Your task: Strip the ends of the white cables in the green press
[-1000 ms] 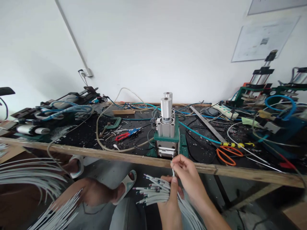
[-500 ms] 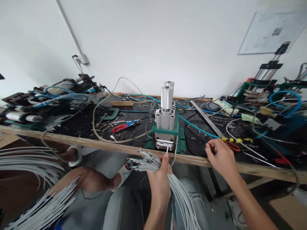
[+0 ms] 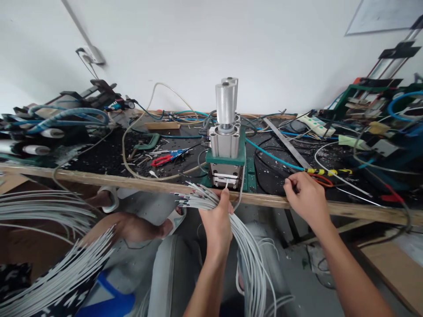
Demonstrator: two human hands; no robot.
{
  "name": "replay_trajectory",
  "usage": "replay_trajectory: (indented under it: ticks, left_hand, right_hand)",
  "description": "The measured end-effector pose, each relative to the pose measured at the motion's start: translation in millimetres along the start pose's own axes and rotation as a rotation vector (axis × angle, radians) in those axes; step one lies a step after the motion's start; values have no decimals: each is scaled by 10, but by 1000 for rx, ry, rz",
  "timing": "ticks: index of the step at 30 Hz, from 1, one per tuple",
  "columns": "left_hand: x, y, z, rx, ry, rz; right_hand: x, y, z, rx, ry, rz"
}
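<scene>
A thick bundle of white cables [image 3: 253, 257] runs through my left hand [image 3: 218, 220], which is closed round it below the bench edge. One cable end, pinched at the thumb, points up into the slot at the front of a small press [image 3: 225, 143] with silver cylinders and a green base. The other cable ends fan out to the left, showing dark and coloured tips. My right hand [image 3: 306, 193] hovers at the bench's front edge, right of the press, with fingers curled together; whether anything is between them is hidden.
Red and blue pliers [image 3: 168, 157] and a green clamp [image 3: 148, 144] lie left of the press. A metal ruler [image 3: 286, 143] and blue hoses lie right. At lower left are a person's legs [image 3: 128, 226] and more white cables [image 3: 66, 281].
The view has tilted down and shifted slightly, so the bench sits higher in the picture. Both hands keep nearly the same places relative to the press.
</scene>
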State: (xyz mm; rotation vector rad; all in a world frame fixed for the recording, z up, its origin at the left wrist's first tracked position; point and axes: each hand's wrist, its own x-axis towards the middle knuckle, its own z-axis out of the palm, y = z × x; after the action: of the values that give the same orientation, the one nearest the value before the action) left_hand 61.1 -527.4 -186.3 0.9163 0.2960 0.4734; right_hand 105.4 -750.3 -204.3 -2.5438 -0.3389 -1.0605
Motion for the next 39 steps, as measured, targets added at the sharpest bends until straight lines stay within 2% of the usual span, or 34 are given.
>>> replay_trajectory:
  ticks: [9,17,31,39]
  left_hand:
    - [87,-11,-9,28,-9,4]
    - [70,39,14,38,2,-11]
    - [88,-45,-14,55,8,-10]
    - [77,-13,-2,55,25,-23]
  right_hand:
    - [8,2,3,-34,-24,-3]
    - [8,43,20,-57,-54,16]
    - [-12,10,13,-58,-73,8]
    - [-31,12,14,-49,-83,13]
